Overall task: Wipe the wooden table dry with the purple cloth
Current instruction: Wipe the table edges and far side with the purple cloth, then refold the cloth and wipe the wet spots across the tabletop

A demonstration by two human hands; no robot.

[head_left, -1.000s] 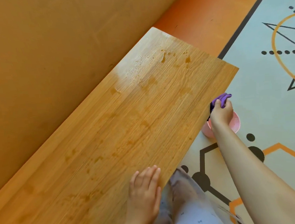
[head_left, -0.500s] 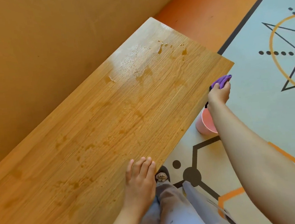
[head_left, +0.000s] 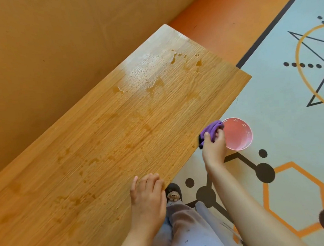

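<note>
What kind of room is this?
Probably a room in a home, maybe a play area. A low wooden table stands against an orange wall, a patterned floor mat covers the floor, and a pink bowl sits on it.

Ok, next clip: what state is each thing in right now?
Long wooden table: wet, droplets and damp patches across it.
Purple cloth: bunched, off the table's edge.
Round pink bowl: upright on the floor mat.
Right hand: closed grip on the cloth.
Left hand: flat on the table's near edge.
</note>
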